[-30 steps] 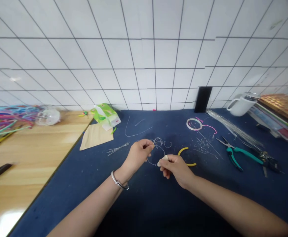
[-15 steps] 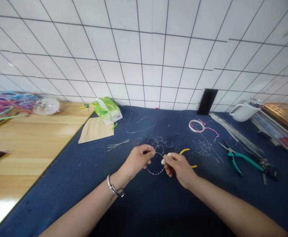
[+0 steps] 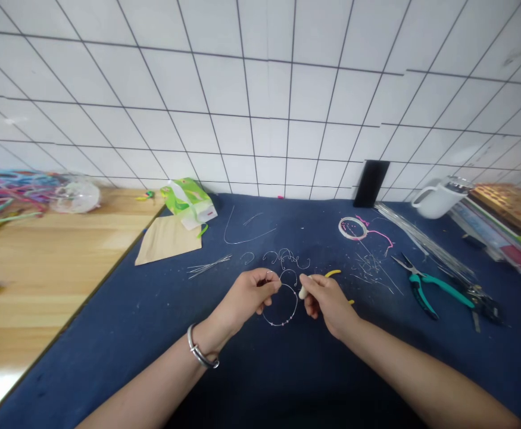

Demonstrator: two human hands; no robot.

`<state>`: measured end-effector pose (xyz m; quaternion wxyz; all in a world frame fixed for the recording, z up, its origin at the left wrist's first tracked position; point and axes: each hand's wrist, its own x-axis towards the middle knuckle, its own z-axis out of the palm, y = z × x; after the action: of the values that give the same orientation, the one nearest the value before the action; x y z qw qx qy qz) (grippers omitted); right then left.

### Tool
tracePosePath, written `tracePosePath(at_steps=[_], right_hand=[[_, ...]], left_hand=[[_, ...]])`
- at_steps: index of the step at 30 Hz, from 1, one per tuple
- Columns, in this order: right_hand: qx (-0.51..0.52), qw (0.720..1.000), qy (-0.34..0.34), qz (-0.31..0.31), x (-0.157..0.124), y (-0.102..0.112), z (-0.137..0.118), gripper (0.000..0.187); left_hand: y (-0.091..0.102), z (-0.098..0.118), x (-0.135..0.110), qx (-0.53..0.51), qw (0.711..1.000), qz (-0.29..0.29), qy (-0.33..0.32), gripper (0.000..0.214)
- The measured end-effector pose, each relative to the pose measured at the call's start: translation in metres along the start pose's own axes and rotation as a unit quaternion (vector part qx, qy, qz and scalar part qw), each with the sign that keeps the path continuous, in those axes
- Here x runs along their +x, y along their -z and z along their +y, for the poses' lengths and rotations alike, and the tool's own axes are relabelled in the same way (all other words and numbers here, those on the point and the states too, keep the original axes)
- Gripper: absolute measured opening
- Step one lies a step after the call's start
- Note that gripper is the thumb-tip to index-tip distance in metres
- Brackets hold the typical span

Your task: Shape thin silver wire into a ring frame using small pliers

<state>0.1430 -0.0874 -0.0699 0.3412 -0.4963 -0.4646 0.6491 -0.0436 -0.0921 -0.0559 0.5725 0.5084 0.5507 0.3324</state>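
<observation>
My left hand (image 3: pixel 253 291) pinches a thin wire ring (image 3: pixel 282 324) between thumb and fingers. Small pinkish beads sit along the ring's lower and right side. Close to the ring's right edge is my right hand (image 3: pixel 325 298), its thumb and fingers closed together. Something white (image 3: pixel 303 292) shows at those fingertips; whether it is a finger cover or a held piece I cannot tell. Yellow handles (image 3: pixel 333 273) poke out from behind the right hand, the rest of that tool hidden. Curled wire pieces (image 3: pixel 288 258) lie just beyond both hands on the dark blue cloth (image 3: pixel 251 381).
Right of the hands are teal-handled pliers (image 3: pixel 443 289), wire scraps (image 3: pixel 370 268), a white ring with pink cord (image 3: pixel 353 229), a wire bundle (image 3: pixel 403 225) and a white mug (image 3: pixel 436 199). Straight wires (image 3: pixel 209 266), a beige pouch (image 3: pixel 168 239) and a green packet (image 3: pixel 189 199) lie left.
My right fingertips have moved slightly away from the wire ring, which they were touching or nearly touching before. The ring has dropped a little in my left hand. The view has shifted slightly.
</observation>
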Motion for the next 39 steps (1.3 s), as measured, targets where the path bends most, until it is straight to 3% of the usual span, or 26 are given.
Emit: tracePosePath(at_steps=[4, 9, 17, 21, 30, 39], right_hand=[[-0.045, 0.997, 0.05, 0.043, 0.002, 0.004, -0.004, 0.028], [-0.032, 0.999, 0.041, -0.009, 0.001, 0.003, -0.011, 0.025], [0.012, 0.999, 0.013, -0.049, 0.001, 0.004, -0.014, 0.022], [0.053, 0.996, -0.021, -0.07, 0.002, 0.004, -0.015, 0.022], [0.043, 0.996, -0.027, -0.071, 0.001, 0.003, -0.016, 0.022], [0.045, 0.997, -0.014, -0.061, 0.0, -0.001, -0.008, 0.022]], left_hand=[[0.003, 0.002, 0.0, 0.013, 1.0, -0.01, 0.002, 0.015], [0.001, 0.004, -0.003, 0.011, 1.0, -0.025, 0.01, 0.016], [0.0, 0.008, -0.004, -0.152, 0.98, -0.095, 0.083, 0.014], [-0.001, 0.006, -0.003, -0.174, 0.972, -0.119, 0.101, 0.016], [-0.001, 0.005, -0.002, -0.017, 0.999, -0.025, 0.023, 0.013], [-0.002, 0.003, -0.004, 0.135, 0.989, 0.029, -0.051, 0.015]])
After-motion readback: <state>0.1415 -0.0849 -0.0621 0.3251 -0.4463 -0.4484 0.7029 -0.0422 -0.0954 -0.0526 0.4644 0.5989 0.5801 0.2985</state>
